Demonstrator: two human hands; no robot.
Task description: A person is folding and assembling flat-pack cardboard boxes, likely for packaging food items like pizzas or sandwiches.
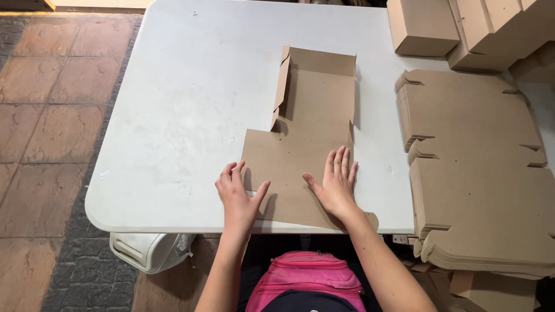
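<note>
Cardboard blank (306, 144) lies under both flat, open hands (238, 193) (336, 184), stacked blanks (474, 167) just right.

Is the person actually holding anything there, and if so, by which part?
Nothing is gripped. The right hand presses flat on the near panel of the cardboard box blank; the left hand rests at its near left edge.

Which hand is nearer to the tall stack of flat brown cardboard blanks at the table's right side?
Right. The right hand lies flat on the brown cardboard sheet, closer to the stack of flat brown cardboard blanks. The left hand rests at the sheet's left edge, farther away.
</note>
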